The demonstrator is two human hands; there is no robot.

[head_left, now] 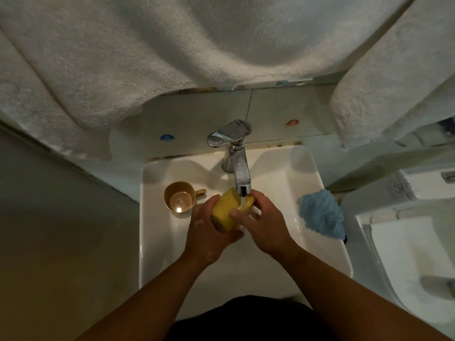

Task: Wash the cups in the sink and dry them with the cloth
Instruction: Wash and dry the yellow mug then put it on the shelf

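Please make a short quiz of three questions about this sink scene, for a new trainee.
1. True or false: the brown cup stands upright in the sink, to the left of the tap.
2. Which thing lies on the right rim of the sink? A) a sponge B) the blue cloth C) a plate
3. Fill in: the left hand and the right hand both hold the ______ cup under the running water.

Key
1. True.
2. B.
3. Yellow: the yellow cup is tilted on its side under the spout.
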